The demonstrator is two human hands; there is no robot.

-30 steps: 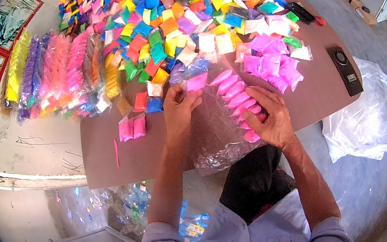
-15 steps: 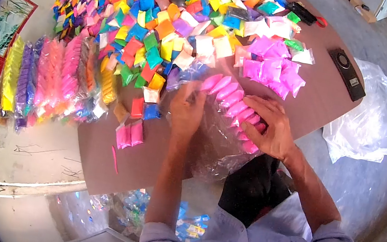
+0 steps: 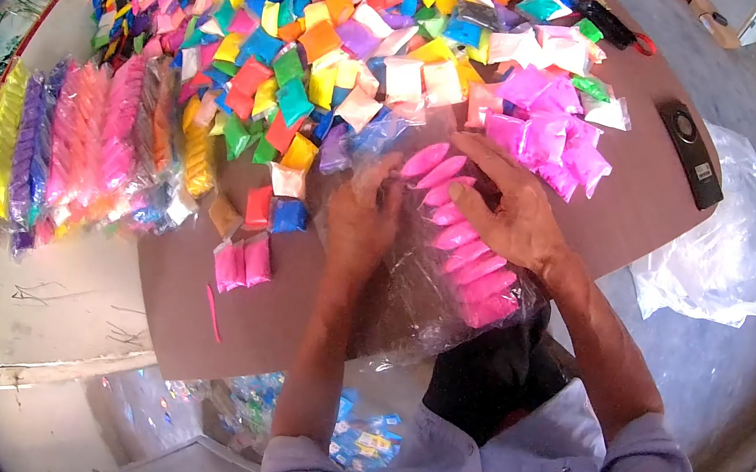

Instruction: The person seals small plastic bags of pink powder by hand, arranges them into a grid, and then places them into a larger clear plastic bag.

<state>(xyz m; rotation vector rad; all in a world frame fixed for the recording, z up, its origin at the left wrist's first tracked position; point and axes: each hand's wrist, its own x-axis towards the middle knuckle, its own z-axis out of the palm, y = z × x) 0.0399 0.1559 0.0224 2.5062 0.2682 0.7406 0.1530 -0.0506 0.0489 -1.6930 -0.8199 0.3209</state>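
Note:
A slanting row of pink packets [image 3: 462, 240] lies in a clear plastic bag [image 3: 405, 285] in front of me. My right hand [image 3: 520, 214] rests along the row's right side, fingers stretched toward its far end and thumb apart over a packet. On the other side, my left hand [image 3: 361, 219] has curled fingers at the bag's left edge, pinching the film; the fingertips are partly blurred behind plastic. Beyond the right hand sits a heap of loose brighter pink packets [image 3: 552, 135]. Two pink packets [image 3: 244, 260] lie together left of my left forearm.
A big pile of multicoloured packets [image 3: 301, 36] covers the far table [image 3: 287, 311]. Long filled bags [image 3: 82, 140] stand in a row at the left. A black device [image 3: 690, 152] lies near the right edge, with clear plastic sheeting [image 3: 725, 232] beyond it. A pink strip [image 3: 213, 313] lies at near left.
My right hand has slid up along the row toward its far end, its fingers straighter, uncovering the nearer packets. The left hand stays at the bag. The view has shifted slightly.

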